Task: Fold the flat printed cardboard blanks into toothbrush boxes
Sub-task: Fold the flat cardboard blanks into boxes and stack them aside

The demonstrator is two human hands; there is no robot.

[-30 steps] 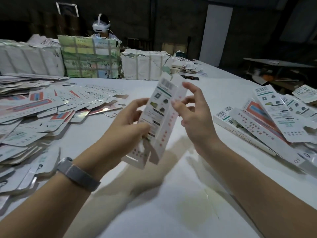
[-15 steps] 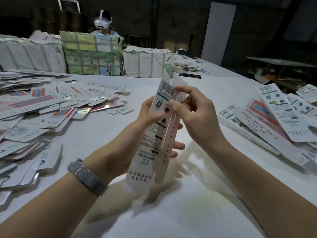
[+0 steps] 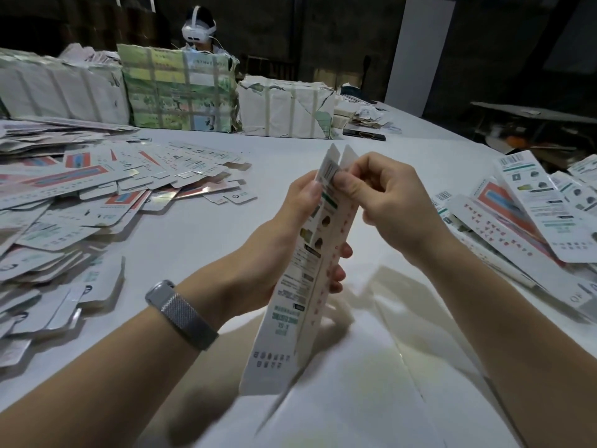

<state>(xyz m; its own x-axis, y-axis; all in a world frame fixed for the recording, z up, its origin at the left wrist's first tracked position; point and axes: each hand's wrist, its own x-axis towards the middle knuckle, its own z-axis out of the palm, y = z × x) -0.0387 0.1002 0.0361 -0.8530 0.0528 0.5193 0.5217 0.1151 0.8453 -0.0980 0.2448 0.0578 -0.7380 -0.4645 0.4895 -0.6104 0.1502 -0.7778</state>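
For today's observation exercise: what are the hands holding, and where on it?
One cardboard blank: left hand grips its upper middle, right hand pinches its top end.

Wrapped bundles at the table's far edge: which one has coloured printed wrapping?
The middle bundle, wrapped in green and yellow printed paper, directly in front of the seated person wearing a headset. The bundles left and right of it are plain white.

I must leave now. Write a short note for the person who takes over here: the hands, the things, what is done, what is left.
Left hand: grips the box at its middle, held above the table.
Right hand: pinches the box's top flaps.
Flat blanks: spread on the left.
Finished boxes: piled on the right.
Done: this blank is folded along its length.
Left: close its ends, put it on the right pile, then fold the other blanks.
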